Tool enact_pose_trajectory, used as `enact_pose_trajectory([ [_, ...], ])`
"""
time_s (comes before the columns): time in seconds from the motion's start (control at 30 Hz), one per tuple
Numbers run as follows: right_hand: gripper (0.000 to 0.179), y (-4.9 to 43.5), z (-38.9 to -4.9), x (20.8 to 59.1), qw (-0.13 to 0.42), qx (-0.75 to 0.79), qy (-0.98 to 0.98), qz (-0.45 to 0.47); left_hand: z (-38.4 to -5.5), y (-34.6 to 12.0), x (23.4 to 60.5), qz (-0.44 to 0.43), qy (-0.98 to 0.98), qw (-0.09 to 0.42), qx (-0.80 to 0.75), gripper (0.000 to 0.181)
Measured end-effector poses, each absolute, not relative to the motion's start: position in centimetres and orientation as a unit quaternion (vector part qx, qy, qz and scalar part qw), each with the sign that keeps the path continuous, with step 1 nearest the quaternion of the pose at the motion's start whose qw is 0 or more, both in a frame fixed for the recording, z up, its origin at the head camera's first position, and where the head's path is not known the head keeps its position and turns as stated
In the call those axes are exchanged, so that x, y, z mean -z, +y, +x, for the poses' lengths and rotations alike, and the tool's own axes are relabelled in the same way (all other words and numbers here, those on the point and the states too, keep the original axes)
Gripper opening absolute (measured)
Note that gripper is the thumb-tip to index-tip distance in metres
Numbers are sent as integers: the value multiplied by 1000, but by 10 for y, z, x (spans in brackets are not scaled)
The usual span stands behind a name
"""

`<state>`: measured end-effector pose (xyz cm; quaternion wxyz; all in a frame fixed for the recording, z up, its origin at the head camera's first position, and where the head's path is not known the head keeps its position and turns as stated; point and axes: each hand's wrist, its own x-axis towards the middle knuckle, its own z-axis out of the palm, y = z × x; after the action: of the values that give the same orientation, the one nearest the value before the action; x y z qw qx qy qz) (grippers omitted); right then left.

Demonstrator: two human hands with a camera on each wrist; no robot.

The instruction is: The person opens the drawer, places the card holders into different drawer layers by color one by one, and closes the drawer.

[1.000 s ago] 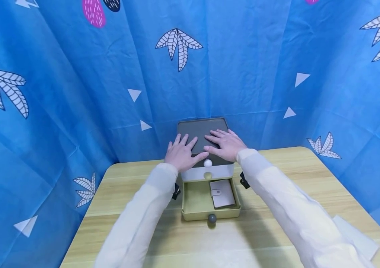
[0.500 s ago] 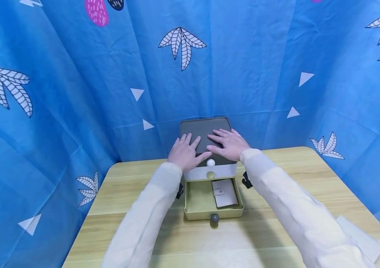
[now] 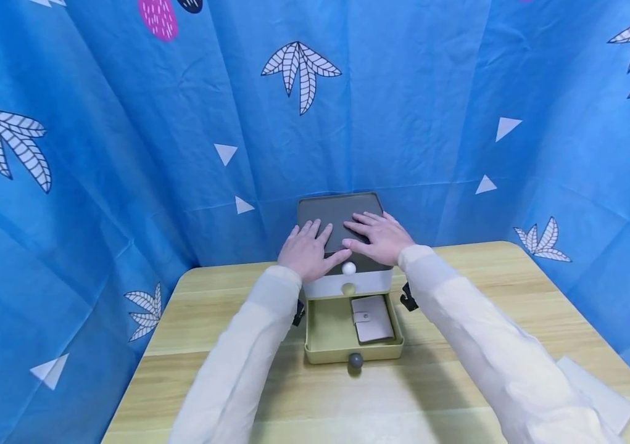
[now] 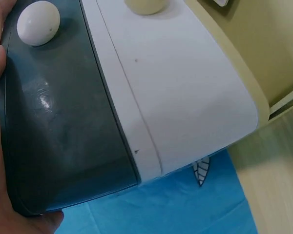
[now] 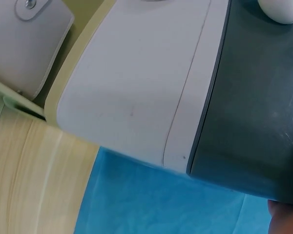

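Observation:
A small drawer box (image 3: 339,206) with a dark grey top, a dark upper drawer and a white middle drawer stands against the curtain. My left hand (image 3: 305,251) lies on the left of its top, fingers spread and straight. On the right side of the top rests my right hand (image 3: 381,238), also flat with spread fingers. A white round knob (image 3: 348,268) shows between the hands. Below, the yellow-green bottom drawer (image 3: 326,356) is pulled out, its dark knob (image 3: 355,361) facing me. Inside it, to the right, lies a pale snap-closed wallet (image 3: 374,320).
The box stands on a light wooden table (image 3: 209,320), toward its back edge. A flat white item (image 3: 598,394) lies at the right, partly behind my right sleeve. Blue patterned curtain (image 3: 403,123) encloses the back and both sides.

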<state>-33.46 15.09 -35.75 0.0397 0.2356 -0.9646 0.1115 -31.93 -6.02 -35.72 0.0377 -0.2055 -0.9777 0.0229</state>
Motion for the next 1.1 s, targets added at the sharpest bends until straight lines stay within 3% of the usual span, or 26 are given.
enact_pose_trajectory([
  [0.8, 69, 163, -329, 351, 25, -205, -942, 263, -319, -59, 358, -201, -979, 36, 1, 93],
  [1.1, 67, 181, -297, 341, 23, -226, -934, 275, -319, -62, 357, -197, -980, 35, 7, 93],
])
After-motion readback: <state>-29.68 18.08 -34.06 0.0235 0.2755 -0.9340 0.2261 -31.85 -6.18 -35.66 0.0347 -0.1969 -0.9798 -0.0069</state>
